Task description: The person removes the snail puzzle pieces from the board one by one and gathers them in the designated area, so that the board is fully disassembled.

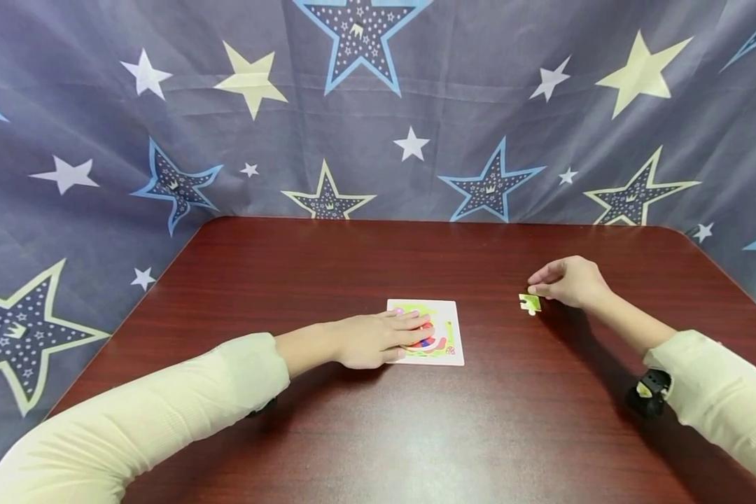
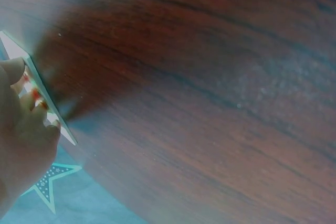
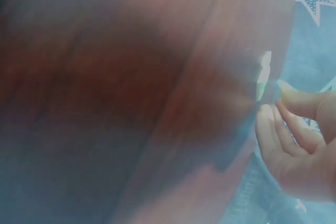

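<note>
A square jigsaw puzzle board [image 1: 456, 353] with a white border and a colourful picture lies flat on the table in the head view. My left hand [image 1: 367, 341] rests on its left side with fingers straight, covering part of the picture. In the left wrist view, the same hand [image 2: 26, 129] lies over the board's edge [image 2: 44, 93]. To the right of the board, my right hand [image 1: 573, 282] pinches a small green and white puzzle piece [image 1: 532, 303] between thumb and fingers. That piece [image 3: 264, 74] shows edge-on and blurred in the right wrist view.
The dark red-brown table [image 1: 327, 269] has a rounded corner at the far right. Behind it hangs a grey-blue curtain [image 1: 416, 98] printed with stars. A small black device [image 1: 650, 393] is strapped at the right wrist.
</note>
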Available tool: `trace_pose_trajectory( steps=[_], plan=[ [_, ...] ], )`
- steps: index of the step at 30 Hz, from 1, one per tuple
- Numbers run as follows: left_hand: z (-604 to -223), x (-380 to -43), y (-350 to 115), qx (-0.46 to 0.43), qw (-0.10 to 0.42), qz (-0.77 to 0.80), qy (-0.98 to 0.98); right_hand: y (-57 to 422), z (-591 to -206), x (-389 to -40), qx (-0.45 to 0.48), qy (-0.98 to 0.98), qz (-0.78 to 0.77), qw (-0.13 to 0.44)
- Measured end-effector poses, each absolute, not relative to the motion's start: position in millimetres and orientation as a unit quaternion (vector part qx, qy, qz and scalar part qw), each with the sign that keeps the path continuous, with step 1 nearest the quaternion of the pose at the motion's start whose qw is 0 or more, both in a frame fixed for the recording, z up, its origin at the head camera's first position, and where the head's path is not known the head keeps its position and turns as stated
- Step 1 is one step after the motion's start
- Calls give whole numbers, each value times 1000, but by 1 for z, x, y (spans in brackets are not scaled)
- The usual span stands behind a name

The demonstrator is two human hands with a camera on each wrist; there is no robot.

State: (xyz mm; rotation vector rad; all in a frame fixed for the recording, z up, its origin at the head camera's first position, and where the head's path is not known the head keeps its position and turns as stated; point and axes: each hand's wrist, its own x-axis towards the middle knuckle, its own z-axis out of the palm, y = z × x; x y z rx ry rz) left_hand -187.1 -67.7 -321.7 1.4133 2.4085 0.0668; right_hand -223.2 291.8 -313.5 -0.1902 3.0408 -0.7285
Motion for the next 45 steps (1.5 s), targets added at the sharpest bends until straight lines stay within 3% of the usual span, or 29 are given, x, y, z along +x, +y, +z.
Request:
trace_pose_trajectory(
  steps=[4, 11, 31, 45],
  plan=[
    [-324, -187, -68, 498, 174, 21, 849, 284, -311, -225, -87, 971, -220, -6],
    [-323, -188, -68, 502, 174, 22, 847, 275, -311, -223, -132, 971, -196, 26],
    [-323, -187, -69, 501, 173, 25, 848, 275, -309, -226, -151, 968, -199, 21],
    [-325, -188, -70, 502, 174, 32, 846, 203, -310, -227, -207, 936, -279, 55]
  ],
)
